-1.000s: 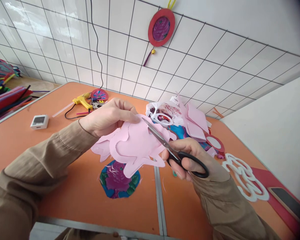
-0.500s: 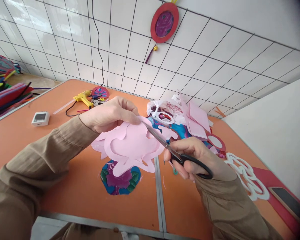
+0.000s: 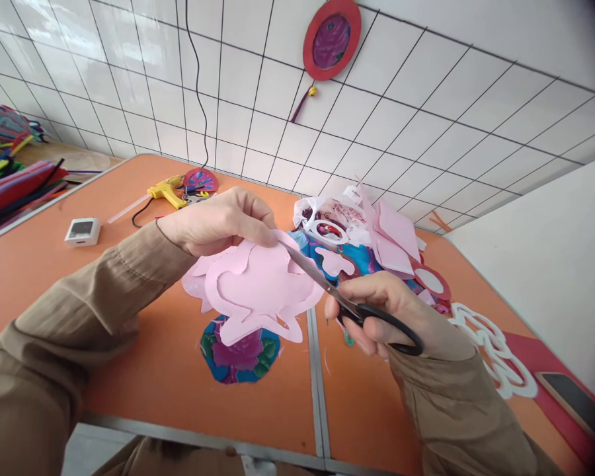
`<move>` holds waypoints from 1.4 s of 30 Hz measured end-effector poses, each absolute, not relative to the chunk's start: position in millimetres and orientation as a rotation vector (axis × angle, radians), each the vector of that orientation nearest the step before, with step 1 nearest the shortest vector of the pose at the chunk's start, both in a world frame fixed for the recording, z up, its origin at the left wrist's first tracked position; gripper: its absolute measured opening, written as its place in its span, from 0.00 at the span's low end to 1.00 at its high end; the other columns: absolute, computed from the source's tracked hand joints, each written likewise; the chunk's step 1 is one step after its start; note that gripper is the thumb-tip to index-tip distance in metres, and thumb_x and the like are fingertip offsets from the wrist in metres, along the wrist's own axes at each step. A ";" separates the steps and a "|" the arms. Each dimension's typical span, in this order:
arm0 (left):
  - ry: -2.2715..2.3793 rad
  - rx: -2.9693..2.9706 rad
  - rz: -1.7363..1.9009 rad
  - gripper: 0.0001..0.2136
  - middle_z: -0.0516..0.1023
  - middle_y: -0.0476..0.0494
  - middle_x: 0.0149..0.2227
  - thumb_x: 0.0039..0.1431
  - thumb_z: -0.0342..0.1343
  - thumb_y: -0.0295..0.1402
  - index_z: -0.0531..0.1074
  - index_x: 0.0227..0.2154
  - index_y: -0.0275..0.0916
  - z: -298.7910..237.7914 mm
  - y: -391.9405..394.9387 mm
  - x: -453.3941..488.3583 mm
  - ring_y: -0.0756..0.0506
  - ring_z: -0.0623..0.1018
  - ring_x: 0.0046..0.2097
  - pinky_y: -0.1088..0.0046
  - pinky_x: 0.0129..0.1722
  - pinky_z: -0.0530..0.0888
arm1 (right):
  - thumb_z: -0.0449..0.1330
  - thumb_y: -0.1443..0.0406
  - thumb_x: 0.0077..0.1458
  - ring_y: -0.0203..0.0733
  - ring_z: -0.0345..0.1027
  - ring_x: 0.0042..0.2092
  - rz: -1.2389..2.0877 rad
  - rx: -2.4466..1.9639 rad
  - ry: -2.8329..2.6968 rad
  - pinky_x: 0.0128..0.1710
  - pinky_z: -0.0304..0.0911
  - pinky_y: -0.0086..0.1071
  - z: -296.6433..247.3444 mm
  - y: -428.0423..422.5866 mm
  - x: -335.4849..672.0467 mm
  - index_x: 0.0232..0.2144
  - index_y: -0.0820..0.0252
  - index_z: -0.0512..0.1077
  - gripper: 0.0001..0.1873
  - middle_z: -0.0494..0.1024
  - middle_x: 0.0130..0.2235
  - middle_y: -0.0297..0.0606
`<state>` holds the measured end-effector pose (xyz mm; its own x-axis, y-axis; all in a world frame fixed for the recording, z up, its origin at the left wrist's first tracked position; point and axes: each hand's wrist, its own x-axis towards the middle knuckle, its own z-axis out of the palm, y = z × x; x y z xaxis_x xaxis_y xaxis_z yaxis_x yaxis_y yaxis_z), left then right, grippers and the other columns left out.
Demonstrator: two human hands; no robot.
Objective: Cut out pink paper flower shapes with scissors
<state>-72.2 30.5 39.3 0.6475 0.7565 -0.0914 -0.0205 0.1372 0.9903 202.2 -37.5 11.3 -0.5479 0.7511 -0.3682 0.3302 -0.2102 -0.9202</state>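
Pinched in my left hand (image 3: 228, 221) is the upper edge of a pink paper cutout (image 3: 262, 287), held up above the orange table. The cutout has a wavy outline with a slit along its inner curve. My right hand (image 3: 377, 314) grips black-handled scissors (image 3: 330, 289), fingers in the loops. Their blades point up-left, nearly closed, with the tips at the paper's top edge beside my left thumb. Below the paper lies a blue fabric piece with a purple flower (image 3: 240, 357), partly covered from view.
A yellow glue gun (image 3: 167, 192) and a small white device (image 3: 82, 231) sit on the left. Behind the scissors are folded pink sheets (image 3: 394, 235), patterned fabric and a plastic bag. White cutouts (image 3: 496, 350) and a phone-like dark object (image 3: 572, 403) lie at right.
The pink scrap behind the blades now shows apart from the cutout, lying on the blue fabric. My hands have barely moved; the view has shifted slightly.
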 end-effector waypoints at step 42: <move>0.641 1.321 0.610 0.09 0.77 0.44 0.18 0.41 0.72 0.30 0.79 0.20 0.31 35.0 41.2 -77.7 0.53 0.73 0.19 0.82 0.19 0.69 | 0.69 0.44 0.43 0.27 0.57 0.13 1.804 -1.132 -1.742 0.11 0.53 0.20 11.6 -37.5 201.7 0.36 0.66 0.74 0.32 0.70 0.16 0.30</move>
